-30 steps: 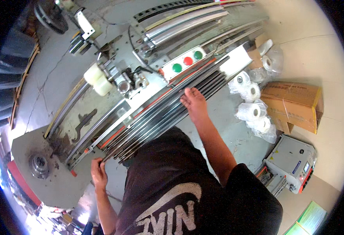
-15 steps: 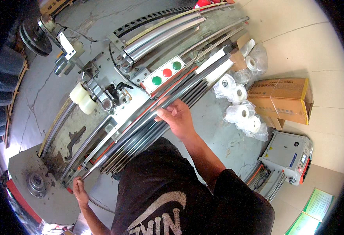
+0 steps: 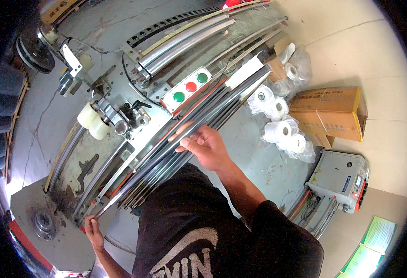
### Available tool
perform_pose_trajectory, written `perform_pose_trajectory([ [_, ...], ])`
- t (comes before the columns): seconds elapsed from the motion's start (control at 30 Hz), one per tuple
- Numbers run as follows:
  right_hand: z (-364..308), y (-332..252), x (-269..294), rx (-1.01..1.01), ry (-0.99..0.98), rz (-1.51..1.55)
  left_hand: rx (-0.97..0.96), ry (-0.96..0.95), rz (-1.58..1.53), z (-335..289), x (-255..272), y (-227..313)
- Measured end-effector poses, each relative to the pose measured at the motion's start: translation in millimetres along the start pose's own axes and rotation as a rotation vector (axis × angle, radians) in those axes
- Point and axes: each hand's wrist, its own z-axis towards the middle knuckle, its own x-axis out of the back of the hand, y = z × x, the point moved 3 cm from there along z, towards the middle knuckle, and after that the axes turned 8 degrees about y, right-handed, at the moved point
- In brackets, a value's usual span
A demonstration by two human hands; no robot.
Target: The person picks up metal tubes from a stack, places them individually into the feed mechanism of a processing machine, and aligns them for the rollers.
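A long, shiny grey metal rod runs slantwise in front of me, from lower left to upper right. My left hand pinches its lower-left end between thumb and fingers. Farther along, my right hand has it between the thumb on the near side and the fingers reaching past its far side. Below this rod lies a bundle of several similar rods, close to my lap and partly hidden by my right hand. A white rail shows beside their upper ends.
Beyond the rods stands a machine with a control box bearing red and green buttons, white rollers and steel bars. To the right are plastic-wrapped rolls, a cardboard carton and a grey cabinet.
My right hand has moved slightly nearer to me, its thumb and fingers now more spread around the rod. The left hand, still on the rod's end, has dropped a little. The whole view has shifted slightly.
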Motion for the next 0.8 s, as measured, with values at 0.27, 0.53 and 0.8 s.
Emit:
perform_pose_trajectory([
  [0.27, -5, 1, 0, -0.015, -0.152, 0.059, -0.029, 0.091, 0.142, -3, 5, 10],
  [0.53, -4, -11, -3, -0.023, -0.359, 0.021, -0.018, 0.05, 0.143, -4, 18, -4],
  [0.8, -5, -19, -8, 0.035, -0.399, -0.062, 0.037, 0.126, 0.035, -11, 24, -25],
])
